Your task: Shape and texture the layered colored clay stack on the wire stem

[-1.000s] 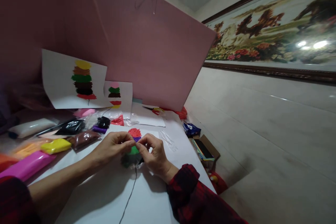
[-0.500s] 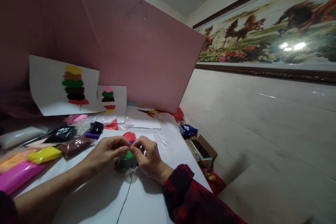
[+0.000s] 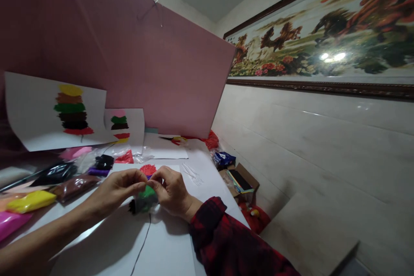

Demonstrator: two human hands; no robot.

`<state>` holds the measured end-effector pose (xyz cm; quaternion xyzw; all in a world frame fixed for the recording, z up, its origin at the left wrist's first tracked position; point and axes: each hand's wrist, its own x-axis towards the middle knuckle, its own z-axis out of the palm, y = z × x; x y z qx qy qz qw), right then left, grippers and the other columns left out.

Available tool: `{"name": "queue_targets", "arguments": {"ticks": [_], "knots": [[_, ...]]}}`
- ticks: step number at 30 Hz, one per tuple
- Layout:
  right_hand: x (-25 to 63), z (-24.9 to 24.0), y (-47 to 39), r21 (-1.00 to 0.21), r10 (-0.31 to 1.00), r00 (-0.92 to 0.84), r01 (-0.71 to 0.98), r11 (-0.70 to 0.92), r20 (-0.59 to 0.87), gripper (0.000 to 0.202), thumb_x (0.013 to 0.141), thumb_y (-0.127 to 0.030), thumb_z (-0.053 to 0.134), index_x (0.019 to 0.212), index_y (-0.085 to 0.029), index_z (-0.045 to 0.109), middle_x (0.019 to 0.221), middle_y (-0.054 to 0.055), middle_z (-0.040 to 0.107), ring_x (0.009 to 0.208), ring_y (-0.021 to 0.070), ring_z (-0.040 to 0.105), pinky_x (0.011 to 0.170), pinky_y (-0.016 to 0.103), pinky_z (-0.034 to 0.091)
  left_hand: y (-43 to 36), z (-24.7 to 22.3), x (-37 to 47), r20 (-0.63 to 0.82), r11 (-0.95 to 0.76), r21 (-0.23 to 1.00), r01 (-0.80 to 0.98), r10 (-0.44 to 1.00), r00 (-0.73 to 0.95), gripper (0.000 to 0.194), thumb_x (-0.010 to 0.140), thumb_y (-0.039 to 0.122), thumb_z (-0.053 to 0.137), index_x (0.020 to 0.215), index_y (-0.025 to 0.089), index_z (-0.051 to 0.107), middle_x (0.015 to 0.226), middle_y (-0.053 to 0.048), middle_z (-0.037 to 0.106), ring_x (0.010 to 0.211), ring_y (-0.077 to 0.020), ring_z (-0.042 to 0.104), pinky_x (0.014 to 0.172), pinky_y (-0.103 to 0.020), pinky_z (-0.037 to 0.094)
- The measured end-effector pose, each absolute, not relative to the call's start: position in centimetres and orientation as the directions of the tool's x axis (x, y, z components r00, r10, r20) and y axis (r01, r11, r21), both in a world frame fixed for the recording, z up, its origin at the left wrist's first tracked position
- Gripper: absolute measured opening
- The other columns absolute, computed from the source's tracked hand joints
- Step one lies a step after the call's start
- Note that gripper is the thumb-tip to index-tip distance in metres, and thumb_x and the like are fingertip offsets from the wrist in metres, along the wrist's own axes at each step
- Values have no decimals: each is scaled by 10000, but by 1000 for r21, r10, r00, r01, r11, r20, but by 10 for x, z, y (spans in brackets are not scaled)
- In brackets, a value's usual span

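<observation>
Green packet point(image 3: 148, 193), hands point(image 3: 171, 192) pinched together over it, blue pack point(image 3: 224, 158), its marking too small to read

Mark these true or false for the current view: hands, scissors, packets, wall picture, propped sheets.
1. The left hand and right hand are close together, fingertips nearly meeting. True.
2. The scissors are in the right hand. False: they lie on a white sheet farther back.
3. The yellow packet is left of the brown packet. True.
4. The framed picture shows boats. False: horses.
5. The pink panel is behind the propped sheets. True.
</observation>
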<state>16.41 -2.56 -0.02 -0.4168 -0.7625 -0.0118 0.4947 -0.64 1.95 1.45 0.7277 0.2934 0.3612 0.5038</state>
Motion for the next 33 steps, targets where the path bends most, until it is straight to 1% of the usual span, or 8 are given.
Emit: {"name": "queue_targets", "arguments": {"ticks": [5, 10, 13, 16, 20, 25, 30, 33], "knots": [[164, 2, -26, -415, 623, -135, 634, 652, 771, 118, 862, -250, 558, 755, -201, 555, 690, 3, 587, 599, 135, 509, 590, 251, 437, 15, 22, -5, 247, -330, 941, 75, 823, 511, 265, 687, 431, 682, 689, 168, 660, 626, 7, 591, 592, -139, 508, 567, -253, 423], [163, 2, -28, -471, 666, -110, 622, 625, 738, 127, 855, -277, 572, 756, -197, 567, 699, 4, 593, 604, 135, 517, 585, 246, 424, 17, 19, -6, 290, -332, 943, 6, 831, 475, 253, 661, 416, 708, 705, 171, 664, 649, 0, 607, 614, -149, 528, 589, -263, 436], [162, 3, -30, -514, 699, -71, 625, 587, 712, 151, 857, -260, 542, 722, -194, 549, 679, 0, 572, 600, 134, 509, 568, 240, 409, 20, 17, -6, 267, -331, 943, 39, 819, 508, 271, 680, 436, 696, 710, 168, 666, 641, 0, 603, 615, -150, 529, 593, -262, 436], [161, 4, -32, -539, 705, -60, 599, 592, 707, 137, 851, -249, 528, 727, -194, 546, 685, 3, 568, 620, 139, 521, 570, 241, 405, 21, 17, -7, 227, -323, 943, 82, 803, 551, 292, 720, 450, 664, 713, 158, 669, 632, -2, 601, 607, -144, 517, 586, -258, 425], [161, 5, -35, -558, 714, -64, 577, 596, 697, 134, 855, -257, 527, 739, -195, 552, 681, -1, 568, 611, 136, 514, 575, 243, 401, 20, 17, -7, 206, -305, 950, 70, 776, 596, 308, 727, 456, 652, 746, 149, 658, 641, 1, 599, 607, -141, 514, 581, -254, 419], [161, 5, -35, -583, 741, -71, 570, 579, 667, 182, 864, -295, 548, 720, -185, 562, 648, -15, 545, 574, 124, 478, 559, 240, 376, 24, 10, -7, 190, -305, 949, 83, 758, 624, 340, 733, 486, 626, 747, 147, 607, 634, 6, 578, 597, -144, 516, 571, -255, 413], [161, 3, -33, -580, 739, -75, 568, 583, 670, 153, 844, -213, 559, 693, -188, 552, 658, -17, 550, 591, 124, 498, 583, 246, 387, 24, 10, -8, 201, -349, 930, 116, 745, 636, 314, 750, 464, 598, 778, 152, 621, 683, -3, 597, 636, -156, 543, 590, -255, 426], [161, 1, -31, -574, 723, -50, 571, 587, 689, 143, 841, -196, 560, 698, -190, 551, 659, -16, 556, 596, 128, 507, 591, 252, 400, 22, 15, -8, 201, -352, 926, 133, 760, 618, 291, 765, 447, 597, 750, 159, 633, 638, 14, 580, 608, -144, 527, 568, -235, 407]]}}
